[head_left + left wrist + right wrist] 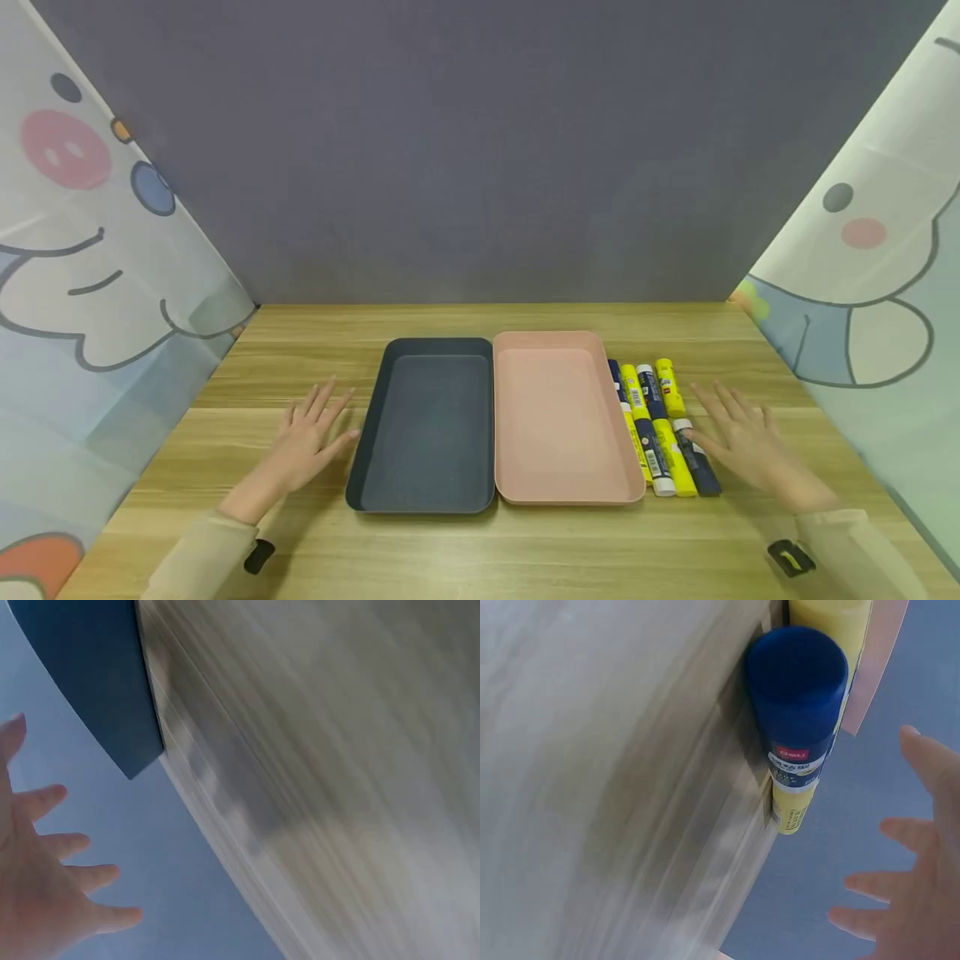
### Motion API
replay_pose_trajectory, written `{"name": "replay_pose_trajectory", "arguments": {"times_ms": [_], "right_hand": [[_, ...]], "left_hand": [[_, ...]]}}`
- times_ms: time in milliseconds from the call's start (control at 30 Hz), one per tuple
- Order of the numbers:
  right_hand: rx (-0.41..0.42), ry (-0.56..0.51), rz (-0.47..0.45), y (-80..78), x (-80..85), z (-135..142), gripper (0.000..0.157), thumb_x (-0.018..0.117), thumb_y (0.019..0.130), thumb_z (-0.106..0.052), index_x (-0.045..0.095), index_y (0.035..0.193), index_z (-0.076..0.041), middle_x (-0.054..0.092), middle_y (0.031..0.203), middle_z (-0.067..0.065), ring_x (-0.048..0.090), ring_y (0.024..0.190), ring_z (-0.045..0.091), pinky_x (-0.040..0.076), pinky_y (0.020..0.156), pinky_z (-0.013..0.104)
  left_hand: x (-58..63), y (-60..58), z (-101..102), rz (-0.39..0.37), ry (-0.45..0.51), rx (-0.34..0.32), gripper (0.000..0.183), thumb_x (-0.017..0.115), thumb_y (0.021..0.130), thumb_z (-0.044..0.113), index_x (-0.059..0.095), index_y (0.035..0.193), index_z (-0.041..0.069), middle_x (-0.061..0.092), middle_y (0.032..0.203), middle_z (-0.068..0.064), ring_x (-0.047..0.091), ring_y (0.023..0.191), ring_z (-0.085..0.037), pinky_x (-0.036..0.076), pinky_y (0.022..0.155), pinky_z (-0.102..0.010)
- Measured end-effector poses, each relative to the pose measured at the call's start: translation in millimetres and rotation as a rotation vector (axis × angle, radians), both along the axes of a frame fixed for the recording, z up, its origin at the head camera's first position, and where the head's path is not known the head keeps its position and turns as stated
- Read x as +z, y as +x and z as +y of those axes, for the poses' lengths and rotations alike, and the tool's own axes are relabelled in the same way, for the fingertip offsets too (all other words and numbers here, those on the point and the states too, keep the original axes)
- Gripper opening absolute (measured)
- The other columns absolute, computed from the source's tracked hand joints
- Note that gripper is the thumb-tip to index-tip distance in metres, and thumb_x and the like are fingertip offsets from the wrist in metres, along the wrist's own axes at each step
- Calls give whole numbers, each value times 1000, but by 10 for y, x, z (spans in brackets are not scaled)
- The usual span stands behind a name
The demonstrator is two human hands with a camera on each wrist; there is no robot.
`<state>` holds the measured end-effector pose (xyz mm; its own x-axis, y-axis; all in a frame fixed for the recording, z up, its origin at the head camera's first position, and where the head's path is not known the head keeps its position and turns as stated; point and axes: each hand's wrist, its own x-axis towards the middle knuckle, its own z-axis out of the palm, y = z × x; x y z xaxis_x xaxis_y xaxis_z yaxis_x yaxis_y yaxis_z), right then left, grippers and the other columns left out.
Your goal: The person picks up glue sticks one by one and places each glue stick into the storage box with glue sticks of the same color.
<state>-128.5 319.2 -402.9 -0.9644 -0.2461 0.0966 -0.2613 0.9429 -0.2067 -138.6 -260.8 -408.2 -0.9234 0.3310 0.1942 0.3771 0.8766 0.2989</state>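
Note:
My left hand (306,442) hovers with spread fingers to the left of a dark blue-grey tray (427,429), holding nothing. A pink tray (566,417) stands right against that tray, and both are bare inside. Along the pink tray's right side lie several glue sticks in two rows, some yellow (673,458), others navy (651,392). My right hand (750,446) is just right of them, fingers spread and nothing held. Its thumb is close to the nearest navy glue stick (799,690); the right wrist view shows a gap between them.
The wooden table (420,554) runs back to a dark grey panel (480,150). Cartoon-printed cloth hangs at the left (112,217) and right (877,267) sides. The pink tray's edge partly hides the leftmost glue sticks.

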Motion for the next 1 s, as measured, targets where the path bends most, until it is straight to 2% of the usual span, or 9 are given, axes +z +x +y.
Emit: {"name": "replay_pose_trajectory", "arguments": {"times_ms": [167,233,400,533,700,867,1000], "right_hand": [[3,-1,9,17,-18,-19,71,47,89,-43,14,142,-10,19,134,35,18,119,55,5,89,70],[7,0,14,25,-30,-31,70,48,88,-43,18,141,-9,22,133,35,20,118,54,9,89,70],[19,9,44,39,-65,-46,67,52,87,-41,25,138,-7,27,130,35,27,113,54,19,85,69],[27,7,54,47,-86,-47,63,54,86,-39,34,132,0,29,129,36,31,110,55,22,84,68],[33,-12,36,62,-89,-55,61,55,86,-37,37,129,4,32,125,38,35,106,56,26,84,66],[20,-66,-2,95,-74,-75,59,55,87,-31,39,126,9,39,119,38,40,102,54,36,78,62],[0,-112,-30,124,-72,-75,55,55,88,-27,39,125,10,41,116,38,43,100,54,40,74,59]], "left_hand": [[4,40,61,-48,74,24,55,49,90,34,36,132,1,24,138,-26,29,118,-49,25,89,-63],[17,63,92,-90,122,31,54,48,91,31,35,132,-1,28,135,-28,37,113,-48,31,86,-61],[33,88,149,-236,291,36,49,46,93,23,34,132,-4,35,129,-29,46,106,-44,43,79,-50],[17,82,173,-329,403,39,49,46,93,20,31,132,-6,39,125,-32,50,102,-42,47,75,-42],[-1,75,196,-414,497,61,50,46,93,19,29,133,-6,44,120,-31,55,94,-34,49,71,-36],[-6,71,227,-456,571,74,48,47,92,11,29,131,-9,45,114,-33,57,84,-25,48,64,-28],[-24,78,239,-468,592,81,46,46,91,7,29,131,-9,44,114,-34,56,84,-25,48,63,-29]]}}
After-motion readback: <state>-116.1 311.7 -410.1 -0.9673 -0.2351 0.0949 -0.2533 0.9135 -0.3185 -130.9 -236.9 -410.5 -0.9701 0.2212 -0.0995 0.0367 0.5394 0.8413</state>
